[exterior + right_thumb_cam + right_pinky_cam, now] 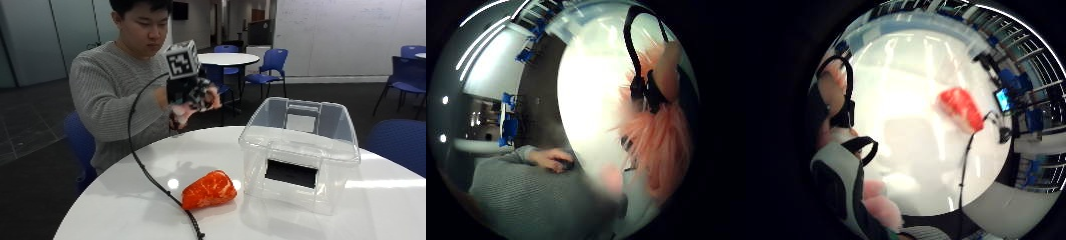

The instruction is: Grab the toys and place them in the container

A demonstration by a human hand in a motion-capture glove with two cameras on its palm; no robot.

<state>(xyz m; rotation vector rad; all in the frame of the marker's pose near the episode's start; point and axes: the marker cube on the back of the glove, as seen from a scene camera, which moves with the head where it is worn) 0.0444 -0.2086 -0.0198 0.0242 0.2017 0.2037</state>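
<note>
Orange toy (210,190) lies on tabletop (133,210) at 9 o'clock of clear container (299,155), just beside it. Right hand (190,97) raised well above, at 11 o'clock; fingers (671,65) curl round a pink furry toy (661,140). Container sits toward 4 o'clock from hand.

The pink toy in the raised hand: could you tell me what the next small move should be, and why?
Probably carry it sideways until it is over the open container, then let go. The right hand grips the pink toy in the air above the table, short of the container's rim. The red toy lies on the table beside the container and can wait.
</note>
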